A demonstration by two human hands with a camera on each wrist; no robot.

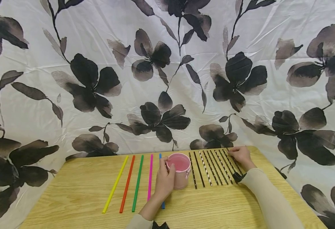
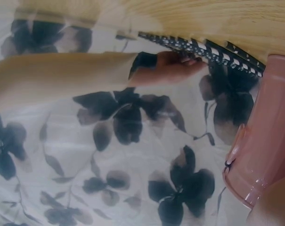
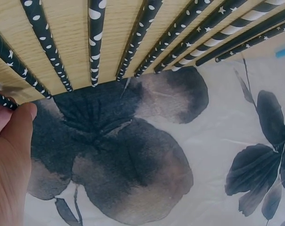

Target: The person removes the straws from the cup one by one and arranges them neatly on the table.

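Observation:
My left hand (image 1: pixel 165 179) grips a small pink pail (image 1: pixel 181 180) by its side, the thumb over the rim. The pail stands upright, and pink shows inside it. In the left wrist view the pail (image 2: pixel 267 136) fills the right edge, its handle joint visible. At the right end of a row of black-and-white patterned paper straws (image 1: pixel 213 168), my right hand (image 1: pixel 241 156) pinches the far end of the last one. The right wrist view shows thumb and finger on this black straw with white dots (image 3: pixel 2 100); most of its length is out of that view.
Left of the pail lie a yellow straw (image 1: pixel 115 184), a red straw (image 1: pixel 127 184), a green straw (image 1: pixel 137 184), a magenta straw (image 1: pixel 150 176) and a blue straw (image 1: pixel 163 205), partly hidden by my left hand. A floral cloth (image 1: pixel 184 79) hangs behind the wooden table (image 1: pixel 78 190).

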